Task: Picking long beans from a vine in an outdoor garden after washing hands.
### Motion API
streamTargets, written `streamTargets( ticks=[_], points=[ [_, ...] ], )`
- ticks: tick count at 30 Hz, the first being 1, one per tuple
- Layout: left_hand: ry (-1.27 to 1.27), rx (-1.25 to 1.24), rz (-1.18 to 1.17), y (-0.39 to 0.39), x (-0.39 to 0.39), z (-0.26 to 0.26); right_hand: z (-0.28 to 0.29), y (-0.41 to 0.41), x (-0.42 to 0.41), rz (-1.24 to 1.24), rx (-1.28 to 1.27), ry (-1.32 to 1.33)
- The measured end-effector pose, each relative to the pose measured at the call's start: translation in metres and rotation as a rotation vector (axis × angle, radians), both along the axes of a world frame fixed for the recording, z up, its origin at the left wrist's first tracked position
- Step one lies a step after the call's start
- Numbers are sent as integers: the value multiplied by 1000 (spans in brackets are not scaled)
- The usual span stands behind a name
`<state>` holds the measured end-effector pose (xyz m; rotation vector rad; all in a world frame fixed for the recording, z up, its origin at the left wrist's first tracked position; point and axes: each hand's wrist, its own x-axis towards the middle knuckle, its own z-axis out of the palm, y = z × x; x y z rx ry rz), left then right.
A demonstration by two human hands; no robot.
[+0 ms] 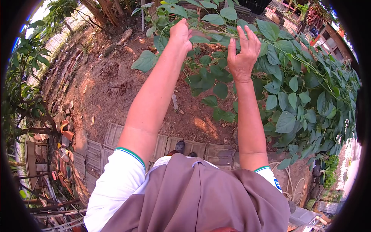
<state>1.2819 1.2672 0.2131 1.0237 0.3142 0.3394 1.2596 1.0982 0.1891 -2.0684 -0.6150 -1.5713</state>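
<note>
Both my arms reach forward to a leafy climbing vine (287, 121), whose broad green leaves hang over a long stretch on the right. At its left end my left hand (180, 34) is raised among the stems with its fingers curled; whether a stem is pinched in them is hidden. My right hand (244, 55) is up against the vine's twined stems (272, 43), thumb apart from the fingers and the palm turned away from me. No held thing shows in it. Between the hands, leaves (214, 19) and thin tendrils cross, with a blurred patch beside the left fingers.
Bare brown soil (107, 84) lies below the vine. Concrete slabs (191, 145) form a path under my shoes (180, 146). A pale hose (289, 182) coils at right. Broken tiles (68, 133) and a leafy tree (37, 61) stand at left; a thin pole (142, 17) rises ahead.
</note>
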Motion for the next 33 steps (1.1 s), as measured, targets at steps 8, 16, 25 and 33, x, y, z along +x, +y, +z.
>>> streamTargets(
  ticks=[8, 16, 25, 33],
  points=[
    [-30, 8, 40, 24, -14, -8, -44, 18, -30, 292, 165, 107],
    [-58, -15, 2, 53, -11, -2, -71, 55, -24, 397, 159, 309],
    [-301, -39, 46, 120, -14, 12, -116, 102, 46, 214, 56, 537],
    [-265, -63, 123, 208, 19, -8, -123, 130, 98, -103, 267, 994]
  ],
)
